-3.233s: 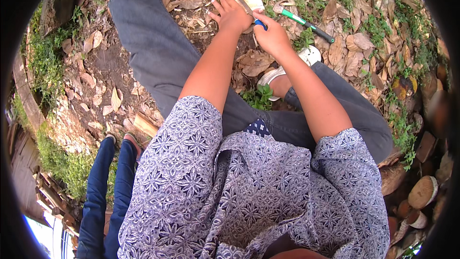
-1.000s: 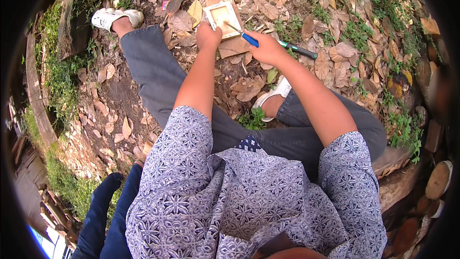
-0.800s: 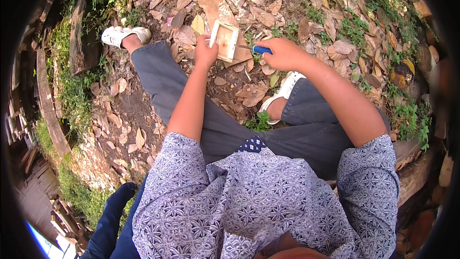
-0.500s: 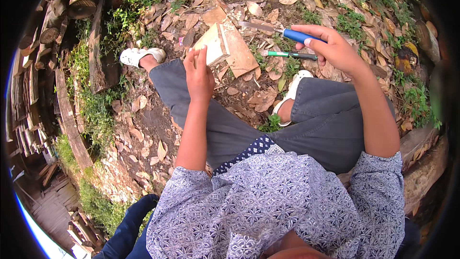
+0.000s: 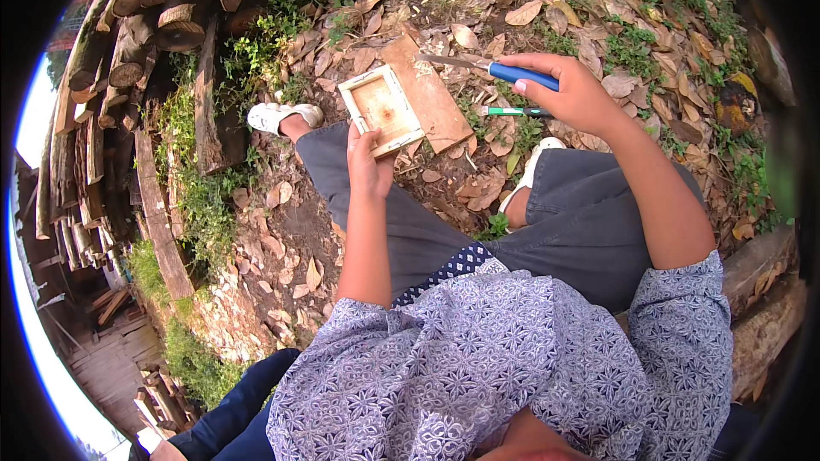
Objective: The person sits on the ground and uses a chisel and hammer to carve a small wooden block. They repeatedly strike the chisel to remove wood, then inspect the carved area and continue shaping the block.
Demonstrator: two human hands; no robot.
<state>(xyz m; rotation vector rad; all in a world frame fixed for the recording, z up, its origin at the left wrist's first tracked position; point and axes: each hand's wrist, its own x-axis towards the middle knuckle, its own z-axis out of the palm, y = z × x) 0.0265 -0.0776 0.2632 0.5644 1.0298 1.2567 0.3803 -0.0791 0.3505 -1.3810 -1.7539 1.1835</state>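
Now the left hand (image 5: 369,172) clasps the near edge of a small square wooden tray (image 5: 382,108), which lies tilted against a flat brown board (image 5: 427,92) on the leaf-strewn ground. To the board's right, the right hand (image 5: 574,94) is clenched around a blue-handled knife (image 5: 491,70), blade pointing at the board. Seemingly it is carving work; next the blade must meet the steadied tray.

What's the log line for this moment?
left hand: grips small wooden frame | right hand: holds blue-handled knife | green pen: lies on leaves | brown board: beside frame
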